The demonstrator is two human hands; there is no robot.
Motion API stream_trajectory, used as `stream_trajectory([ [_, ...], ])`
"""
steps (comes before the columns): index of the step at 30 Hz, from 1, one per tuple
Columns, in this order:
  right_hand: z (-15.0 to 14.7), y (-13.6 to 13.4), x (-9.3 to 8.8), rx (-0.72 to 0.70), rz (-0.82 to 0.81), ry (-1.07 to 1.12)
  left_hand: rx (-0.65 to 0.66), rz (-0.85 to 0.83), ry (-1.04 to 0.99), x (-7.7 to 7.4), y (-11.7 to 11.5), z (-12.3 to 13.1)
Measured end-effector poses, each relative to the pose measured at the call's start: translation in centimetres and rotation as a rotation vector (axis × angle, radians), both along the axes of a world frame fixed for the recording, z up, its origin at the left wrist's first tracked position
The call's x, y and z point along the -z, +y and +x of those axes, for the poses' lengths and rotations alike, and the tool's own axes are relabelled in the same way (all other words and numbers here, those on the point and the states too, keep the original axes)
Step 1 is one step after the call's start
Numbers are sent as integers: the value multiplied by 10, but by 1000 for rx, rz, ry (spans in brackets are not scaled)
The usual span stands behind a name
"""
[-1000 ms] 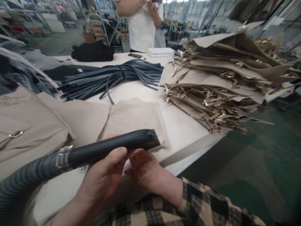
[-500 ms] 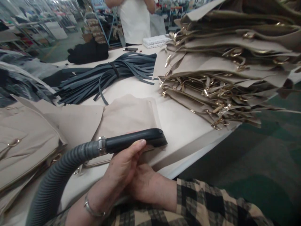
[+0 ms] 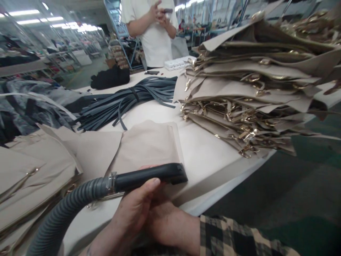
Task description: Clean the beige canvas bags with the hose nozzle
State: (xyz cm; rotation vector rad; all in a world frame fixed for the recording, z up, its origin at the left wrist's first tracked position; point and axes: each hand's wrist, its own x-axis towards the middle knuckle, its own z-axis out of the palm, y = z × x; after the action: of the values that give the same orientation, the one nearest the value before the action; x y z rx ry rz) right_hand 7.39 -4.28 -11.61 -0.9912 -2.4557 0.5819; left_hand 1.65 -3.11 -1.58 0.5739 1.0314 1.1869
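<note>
Clamping the black tubular plastic nozzle (image 3: 151, 175) is the left hand (image 3: 138, 204); right hand (image 3: 165, 217), below it: its grip I cannot tell. Beyond the nozzle lies flat beige leather-like piece (image 3: 149, 142); work seems unfinished.

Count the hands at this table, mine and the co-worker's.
4: your left hand, holding the black nozzle; your right hand, partly hidden behind the left; the co-worker's right hand and co-worker's left hand, raised across the table.
</note>
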Motion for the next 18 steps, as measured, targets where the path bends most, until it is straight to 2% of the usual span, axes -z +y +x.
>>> stream_trajectory([
  [3, 6, -2, -3, -127, 99, -15, -116, -36, -30, -1, 1, -12],
  [6, 9, -2, -3, -230, 168, -74, -154, -32, -35, -2, 3, -9],
  [11, 15, -3, -9, -260, 46, -124, -112, -13, -82, -2, 6, 11],
  [14, 26, -3, -29, -253, 20, -137, -96, -5, -81, -5, 0, -1],
  [16, 39, 3, -50, -290, 42, -144, -71, -26, -58, -9, -6, -20],
  [18, 56, 18, -74, -366, 72, -153, -110, -47, -17, -15, -11, -41],
])
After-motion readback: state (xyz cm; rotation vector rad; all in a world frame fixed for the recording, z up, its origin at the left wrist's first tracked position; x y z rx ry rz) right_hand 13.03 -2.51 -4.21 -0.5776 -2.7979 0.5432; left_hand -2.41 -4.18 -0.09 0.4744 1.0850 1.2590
